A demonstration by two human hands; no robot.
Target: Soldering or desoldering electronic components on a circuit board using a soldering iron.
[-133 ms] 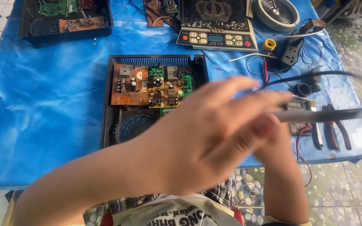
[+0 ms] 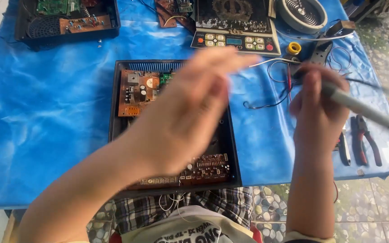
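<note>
Two hands up: our right hand (image 2: 318, 105) fingers grip the soldering iron (image 2: 361, 107); left hand (image 2: 190, 112) open, blurred above open cooker case (image 2: 228, 148). Steady before touching board.

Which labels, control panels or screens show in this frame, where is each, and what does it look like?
Control panel: far side of the table, front strip of a black cooktop; grey button clusters, red and orange round buttons.
Display screen: middle of that panel; small blue rectangle.
Printed shirt: bottom edge; dark lettering on light cloth.
No packages or signs.
</note>
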